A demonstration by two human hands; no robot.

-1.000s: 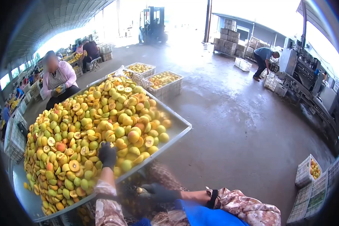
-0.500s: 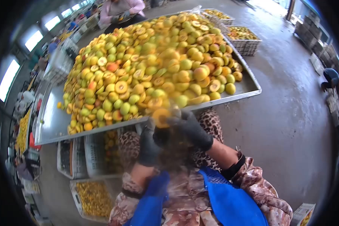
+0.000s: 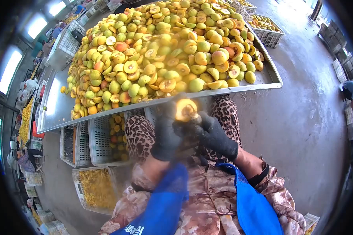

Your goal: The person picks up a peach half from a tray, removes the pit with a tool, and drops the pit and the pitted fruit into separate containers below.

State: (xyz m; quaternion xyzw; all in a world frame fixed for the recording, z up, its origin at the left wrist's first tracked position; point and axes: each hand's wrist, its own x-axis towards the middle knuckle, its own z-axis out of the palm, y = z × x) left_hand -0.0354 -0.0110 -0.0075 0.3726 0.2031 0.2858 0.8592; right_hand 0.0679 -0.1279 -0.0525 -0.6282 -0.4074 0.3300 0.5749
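A halved yellow peach, cut face up with a pale pit area in its middle, is held just off the tray's near edge. My left hand, in a dark glove, is closed about its lower left side, partly blurred. Also gloved in dark grey, my right hand has its fingers curled against the fruit's lower right; whether a small tool is in them is hidden. Beyond both hands a wide metal tray carries a heap of whole and halved peaches.
Below the tray stand plastic crates, one with peaches inside. A lower crate contains yellow pieces. Another filled crate sits beyond the tray's right side. A person is at the far right, near stacked crates.
The view has tilted downward, so the tray sits higher in the picture. The peach half has its cut face turned more plainly upward, and both hands remain together at it.
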